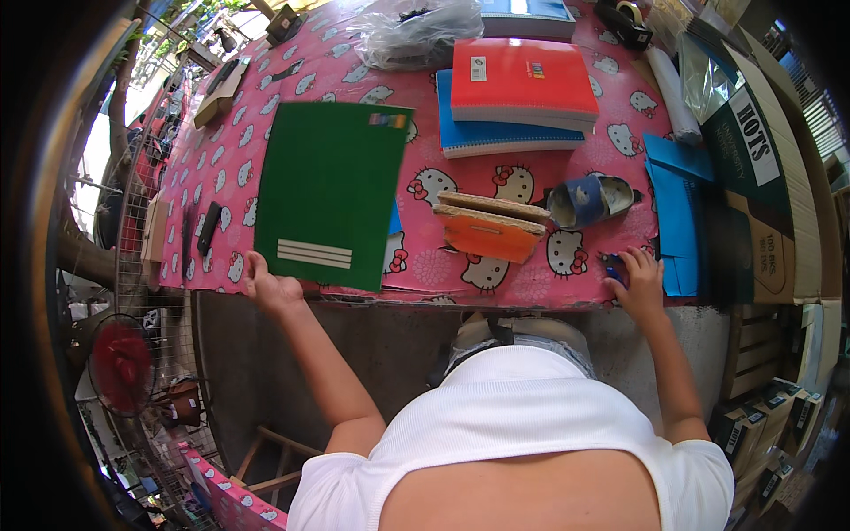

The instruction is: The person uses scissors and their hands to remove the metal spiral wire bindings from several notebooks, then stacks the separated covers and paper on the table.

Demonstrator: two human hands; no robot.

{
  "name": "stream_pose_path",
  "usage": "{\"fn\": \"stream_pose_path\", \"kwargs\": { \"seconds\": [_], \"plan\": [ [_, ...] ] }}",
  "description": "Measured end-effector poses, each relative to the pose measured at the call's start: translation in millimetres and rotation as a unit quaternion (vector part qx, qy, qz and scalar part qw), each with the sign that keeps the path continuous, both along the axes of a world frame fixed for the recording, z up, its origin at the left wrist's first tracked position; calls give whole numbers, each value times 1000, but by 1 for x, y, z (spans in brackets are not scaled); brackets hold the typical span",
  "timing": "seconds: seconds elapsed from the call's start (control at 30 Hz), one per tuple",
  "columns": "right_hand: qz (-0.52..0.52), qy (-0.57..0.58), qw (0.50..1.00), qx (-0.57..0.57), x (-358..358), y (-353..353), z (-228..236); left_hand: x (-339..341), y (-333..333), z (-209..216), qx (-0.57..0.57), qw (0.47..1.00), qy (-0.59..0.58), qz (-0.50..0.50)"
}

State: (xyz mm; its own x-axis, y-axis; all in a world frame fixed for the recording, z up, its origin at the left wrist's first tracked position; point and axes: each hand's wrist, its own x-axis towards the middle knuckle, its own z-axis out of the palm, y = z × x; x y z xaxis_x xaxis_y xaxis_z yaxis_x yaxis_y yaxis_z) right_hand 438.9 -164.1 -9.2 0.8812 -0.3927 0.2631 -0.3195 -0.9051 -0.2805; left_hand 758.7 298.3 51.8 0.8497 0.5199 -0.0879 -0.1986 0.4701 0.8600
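My left hand is closed on the lower left corner of a green notebook, which has a white lined label near its bottom edge. The notebook covers part of a blue item at its right. At the table's near edge, my right hand has its fingers curled on a small dark blue object whose kind is unclear. Between the hands stand two brown-edged boards, the nearer one orange-faced. Beyond my right hand lies a blue tape-like roll or strap. Blue folders are right beside that hand.
A red notebook stack sits on blue spiral notebooks at the back. A plastic bag, a tape dispenser and a black marker-like object lie on the pink patterned table cover. A cardboard box borders the right.
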Motion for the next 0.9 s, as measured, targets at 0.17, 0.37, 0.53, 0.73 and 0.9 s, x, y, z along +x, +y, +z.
{"fn": "stream_pose_path", "kwargs": {
  "seconds": [0.17,0.37,0.53,0.73,0.9],
  "plan": [
    [84,-149,985,2,88,-7,42,3,53,-110,168,966,167,103],
    [149,-166,969,-108,253,-30,54,3,-55,-50,469,861,85,176],
    [165,-65,976,-130,308,-22,35,-41,-138,-9,461,881,-66,-88],
    [231,4,965,-127,322,-44,48,-73,-200,6,538,716,-253,-365],
    [269,1,960,-79,328,-47,65,-89,-213,-18,646,590,-243,-419]
  ]
}}
